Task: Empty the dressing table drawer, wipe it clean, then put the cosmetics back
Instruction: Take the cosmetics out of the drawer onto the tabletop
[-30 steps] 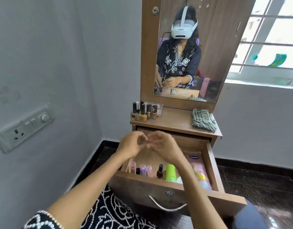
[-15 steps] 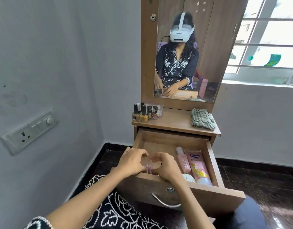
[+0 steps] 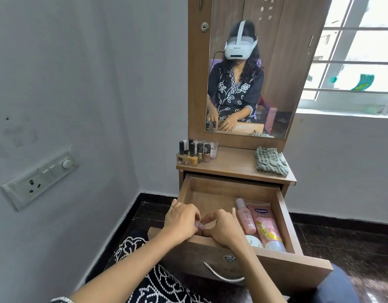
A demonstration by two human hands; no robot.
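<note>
1. Open wooden drawer (image 3: 285,217) pulled far out from the dressing table (image 3: 232,165), front panel with a metal handle (image 3: 221,275) and a small lock (image 3: 229,258).
2. Left hand (image 3: 181,221) and right hand (image 3: 223,228) low at the front left corner of the drawer, just behind the front panel, close together.
3. Fingers of both hands curled, tips meeting around small pale pink caps (image 3: 199,225); bodies of these small items hidden by the hands, so kind of item impossible to tell.
4. Left hand pinching one cap from the left; right hand curled near the caps from the right, real grip not clear.
5. On the right side of the drawer: a pink spray bottle (image 3: 245,219) lying flat, just beside it a pink Vaseline tube (image 3: 267,226), and a white round jar (image 3: 253,241) near the front, partly covered by the right wrist.
6. Back and middle of the drawer floor bare wood.
7. On the table top, left back corner: group of nail polish bottles (image 3: 193,153) standing upright, close together.
8. On the table top, right side: folded green checked cloth (image 3: 270,161), well apart from the bottles.
9. Mirror (image 3: 252,68) above, with reflection of a seated person in a dark patterned dress and a white headset.
10. Switch board (image 3: 39,178) on the left wall; window (image 3: 352,51) at the right.
</note>
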